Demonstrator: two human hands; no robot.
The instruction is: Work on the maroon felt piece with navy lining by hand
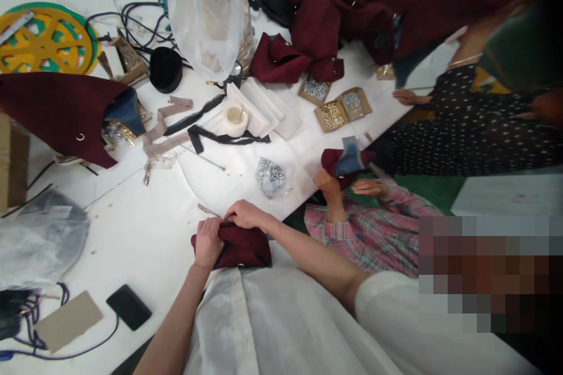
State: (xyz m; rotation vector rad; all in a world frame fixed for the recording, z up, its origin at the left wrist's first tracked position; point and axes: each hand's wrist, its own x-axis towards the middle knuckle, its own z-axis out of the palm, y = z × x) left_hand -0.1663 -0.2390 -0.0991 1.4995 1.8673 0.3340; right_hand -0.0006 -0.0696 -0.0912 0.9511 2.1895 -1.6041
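Note:
A folded burgundy fabric piece (241,249) rests against my front at the table edge, with a small metal bit low on it. My left hand (208,240) is closed over its left side, fingers curled on the upper edge. At that same top edge my right hand (244,213) is closed in a pinch; what lies between its fingertips is too small to make out. A thin greyish strip (208,210) sticks out just beyond my fingers. Past my right hand lies a clear bag of silver metal bits (271,177).
Beside me, a co-worker's hands (329,183) hold another burgundy piece (347,162). Open boxes of gold studs (331,116) and silver studs (352,103), a tape roll (234,120), a burgundy pile (314,29), a phone (129,307) and cords (132,17) occupy the table.

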